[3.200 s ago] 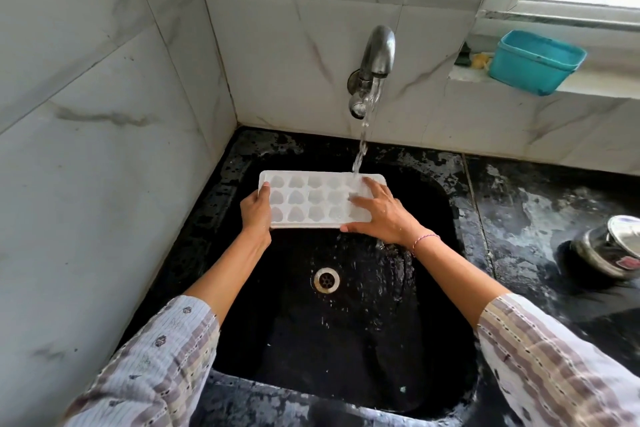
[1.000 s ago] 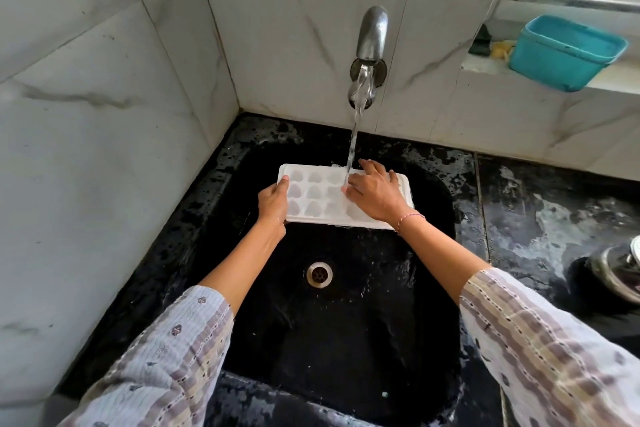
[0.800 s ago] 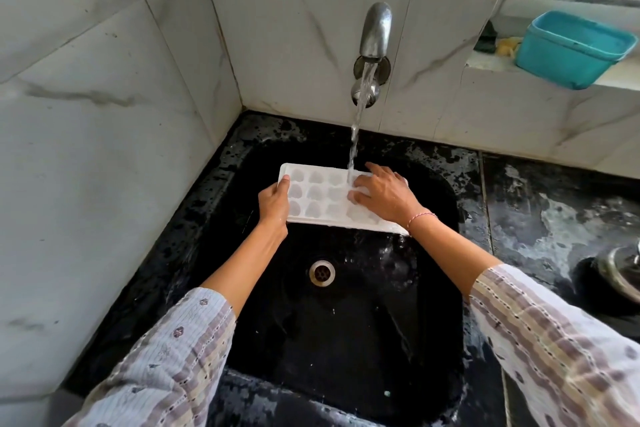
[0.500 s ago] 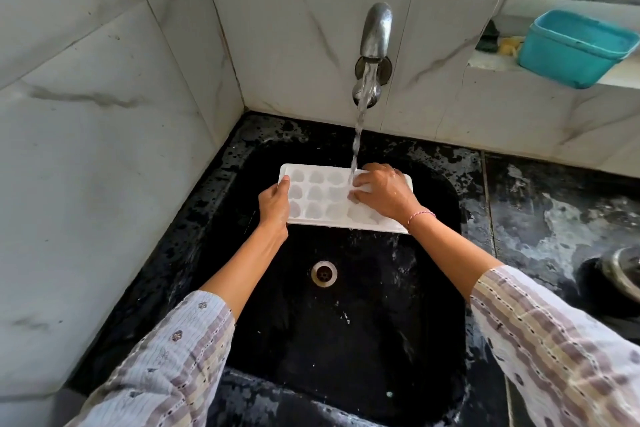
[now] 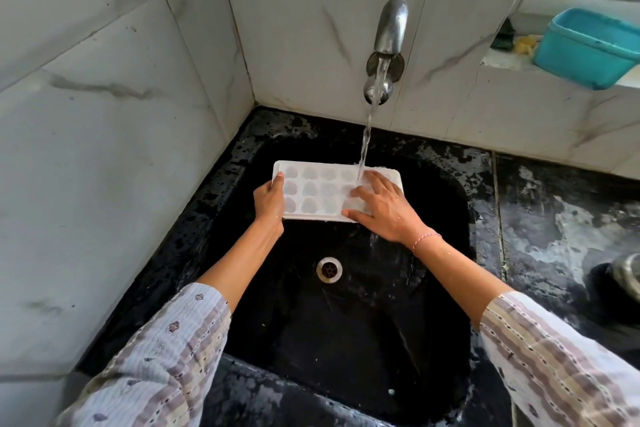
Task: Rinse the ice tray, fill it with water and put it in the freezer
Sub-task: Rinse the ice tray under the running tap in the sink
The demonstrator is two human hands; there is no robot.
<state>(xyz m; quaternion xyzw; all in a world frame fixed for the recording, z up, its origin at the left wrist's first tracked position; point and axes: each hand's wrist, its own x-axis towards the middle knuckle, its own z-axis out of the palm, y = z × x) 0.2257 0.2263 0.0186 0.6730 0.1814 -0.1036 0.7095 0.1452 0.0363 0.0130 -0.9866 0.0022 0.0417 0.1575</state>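
A white ice tray (image 5: 317, 189) with heart-shaped cells is held level over the black sink (image 5: 346, 340), under the running tap (image 5: 388, 45). My left hand (image 5: 269, 202) grips the tray's left end, thumb on top. Across the tray's right half lies my right hand (image 5: 384, 206), palm down, fingers spread and straight, touching the cells. The water stream (image 5: 366, 135) lands on the tray just by my right fingertips. My right hand hides the tray's right cells.
The drain (image 5: 329, 269) lies below the tray in the sink's middle. White marble tiles wall the left and back. A teal tub (image 5: 585, 47) sits on the window ledge at right. A steel vessel (image 5: 627, 276) stands on the wet black counter at right.
My right hand has kept rubbing over the tray's right half, its fingers curling and then stretching flat again. The tray and my left hand have stayed under the stream.
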